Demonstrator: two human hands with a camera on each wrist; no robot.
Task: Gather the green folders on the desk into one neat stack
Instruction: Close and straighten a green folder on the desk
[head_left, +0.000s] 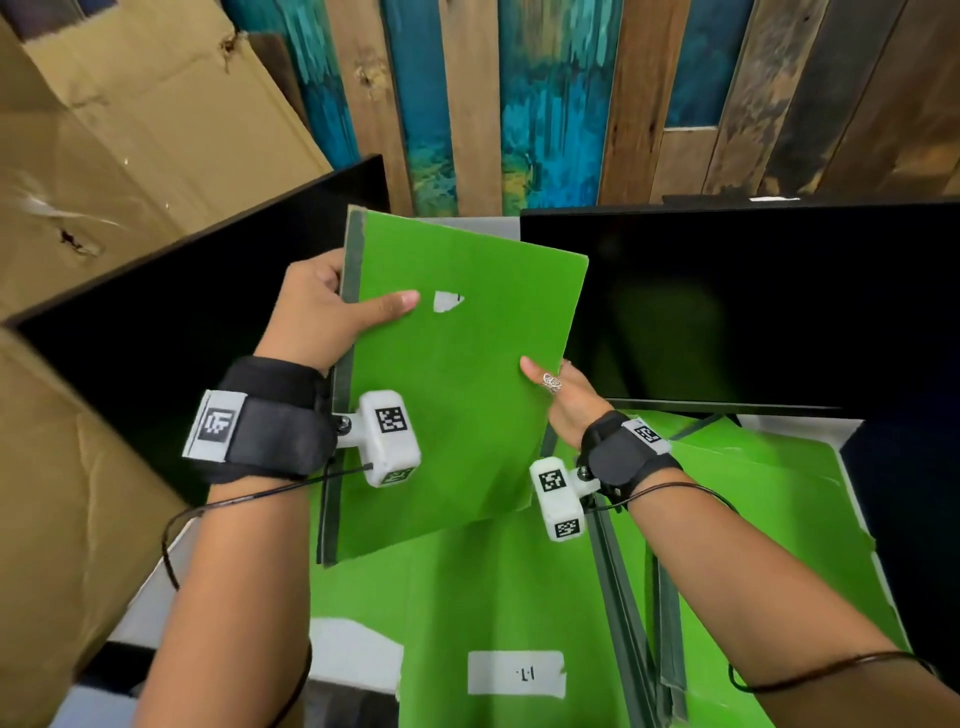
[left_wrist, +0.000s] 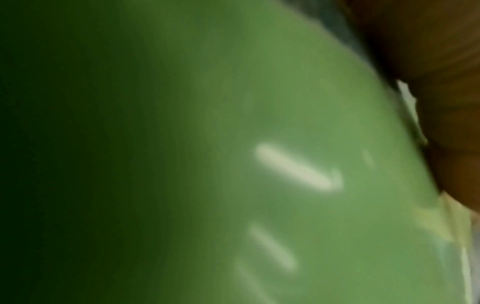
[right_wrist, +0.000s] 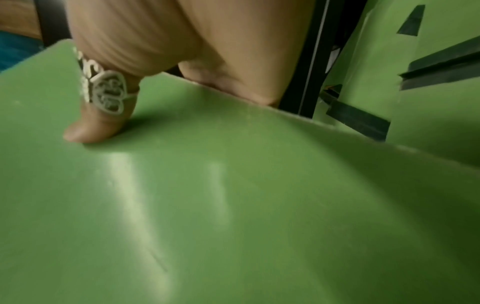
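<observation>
So the lifted green folder (head_left: 457, 384) is up in the middle of the frame, off the desk and tilted, I'd guess to swing it over the others for squaring up. The left hand (head_left: 332, 317) grips the dark spine edge, thumb flat across the cover; the right hand (head_left: 558, 395) pinches the opposite edge, ringed thumb on top, fingers underneath. Both wrists are raised, forearms coming up from the bottom corners. The rest of the green folders (head_left: 753, 519) sprawl loose across the lower right and bottom centre, in front of a dark monitor (head_left: 753, 312).
</observation>
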